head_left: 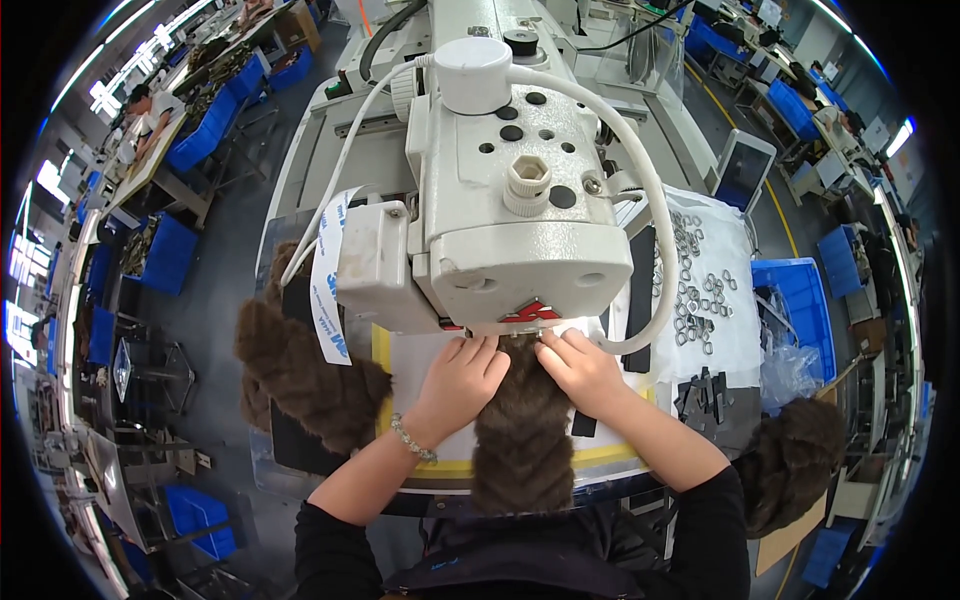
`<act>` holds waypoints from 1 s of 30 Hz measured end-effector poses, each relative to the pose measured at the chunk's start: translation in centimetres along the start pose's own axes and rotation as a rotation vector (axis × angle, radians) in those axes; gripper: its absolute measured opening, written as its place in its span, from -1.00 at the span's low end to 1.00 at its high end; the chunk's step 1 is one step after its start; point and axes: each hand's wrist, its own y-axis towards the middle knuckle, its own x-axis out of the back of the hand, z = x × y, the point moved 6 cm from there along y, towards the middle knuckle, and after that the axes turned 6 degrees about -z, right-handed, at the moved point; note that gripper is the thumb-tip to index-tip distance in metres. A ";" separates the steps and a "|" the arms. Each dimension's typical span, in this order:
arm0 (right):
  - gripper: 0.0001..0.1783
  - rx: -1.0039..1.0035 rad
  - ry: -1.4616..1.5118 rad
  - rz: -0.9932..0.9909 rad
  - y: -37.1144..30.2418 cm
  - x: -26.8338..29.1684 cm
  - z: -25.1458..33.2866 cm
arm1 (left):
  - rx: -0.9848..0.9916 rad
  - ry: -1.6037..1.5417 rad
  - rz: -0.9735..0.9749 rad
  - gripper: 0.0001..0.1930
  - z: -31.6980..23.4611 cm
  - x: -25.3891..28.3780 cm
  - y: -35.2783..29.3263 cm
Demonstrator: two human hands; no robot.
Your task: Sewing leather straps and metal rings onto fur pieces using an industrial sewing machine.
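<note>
A brown fur strip (522, 430) runs from beneath the white sewing machine head (530, 260) toward me, its near end hanging over the table's front edge. At the strip's left edge my left hand (460, 385) is closed, fingers together and pinching the fur close to the machine. My right hand (582, 372) grips the opposite edge, its fingertips partly under the machine head. The needle area and the strip's far end are hidden by the machine. A beaded bracelet (412, 440) circles my left wrist.
More brown fur pieces (310, 380) lie left of the machine; another fur bundle (795, 465) hangs at the right. Many metal rings (700, 300) and black strips (706, 396) lie on the right side. Beyond stand a blue bin (800, 310) and a small screen (743, 170).
</note>
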 end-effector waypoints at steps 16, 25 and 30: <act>-0.72 -0.009 0.006 -0.013 0.2 0.1 0.1 | -0.003 -0.019 -0.054 -0.92 0.1 0.3 -0.1; -0.72 -0.025 0.005 -0.020 0.2 0.2 0.0 | 0.004 0.003 -0.059 -0.92 0.2 0.4 0.1; -0.73 -0.033 0.017 -0.011 0.1 0.1 -0.1 | 0.009 0.000 -0.057 -0.92 0.1 0.2 0.1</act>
